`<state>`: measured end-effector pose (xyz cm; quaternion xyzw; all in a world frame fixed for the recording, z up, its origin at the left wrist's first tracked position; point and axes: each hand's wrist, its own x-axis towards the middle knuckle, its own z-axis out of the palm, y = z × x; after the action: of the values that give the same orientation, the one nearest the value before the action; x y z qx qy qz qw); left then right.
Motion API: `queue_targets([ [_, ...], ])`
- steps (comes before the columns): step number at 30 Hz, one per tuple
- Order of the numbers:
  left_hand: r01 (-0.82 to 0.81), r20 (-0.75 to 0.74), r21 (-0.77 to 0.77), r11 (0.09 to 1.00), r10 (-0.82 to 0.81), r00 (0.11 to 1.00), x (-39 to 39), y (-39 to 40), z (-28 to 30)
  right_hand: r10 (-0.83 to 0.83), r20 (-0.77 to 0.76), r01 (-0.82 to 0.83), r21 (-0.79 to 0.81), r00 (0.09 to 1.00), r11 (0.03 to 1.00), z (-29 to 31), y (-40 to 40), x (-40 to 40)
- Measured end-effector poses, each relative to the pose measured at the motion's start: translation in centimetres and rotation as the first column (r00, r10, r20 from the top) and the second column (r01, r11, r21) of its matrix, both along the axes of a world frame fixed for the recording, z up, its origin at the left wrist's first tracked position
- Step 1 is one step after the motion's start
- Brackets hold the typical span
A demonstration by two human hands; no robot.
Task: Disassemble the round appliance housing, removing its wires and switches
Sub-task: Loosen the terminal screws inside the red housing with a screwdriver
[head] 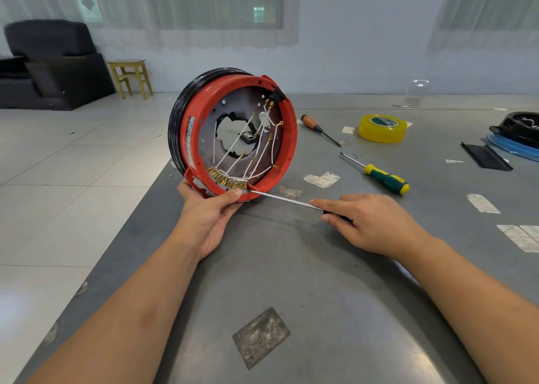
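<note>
The round housing [192,132], red with a black outer band, stands on edge at the table's left side, its open face toward me. Inside it, several white wires [264,150] with brass ends run down to a row of brass terminals [227,181] at the bottom rim. My left hand [210,208] grips that bottom rim from below, thumb beside the terminals. My right hand [367,223] holds a screwdriver [285,200] by its black handle, index finger stretched along the shaft. Its tip touches the rim just right of the terminals.
On the grey metal table [291,281] lie a green-and-yellow screwdriver [382,178], a wooden-handled screwdriver [316,128], a yellow tape roll [382,128], a black strip [485,159] and a black part on a blue ring [516,132] at far right. The table's left edge runs close to the housing.
</note>
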<state>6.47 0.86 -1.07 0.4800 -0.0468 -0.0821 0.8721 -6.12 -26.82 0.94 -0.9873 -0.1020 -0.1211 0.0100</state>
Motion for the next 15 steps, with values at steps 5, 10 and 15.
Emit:
queue_targets([
  [5,0.002,0.014,0.012,1.0,-0.002,1.0,0.04,0.02,-0.14,-0.002,0.0,0.002,-0.029,1.0,1.0,0.19,0.05,-0.05],
  [10,-0.017,0.053,0.079,0.997,0.013,0.999,-0.04,-0.22,-0.19,-0.01,0.051,0.017,-0.132,0.999,0.991,0.44,0.1,-0.2],
  [15,-0.033,0.049,0.096,0.995,0.028,0.998,-0.03,-0.13,-0.18,-0.019,0.043,0.024,-0.1,0.999,0.995,0.27,0.79,-0.36],
])
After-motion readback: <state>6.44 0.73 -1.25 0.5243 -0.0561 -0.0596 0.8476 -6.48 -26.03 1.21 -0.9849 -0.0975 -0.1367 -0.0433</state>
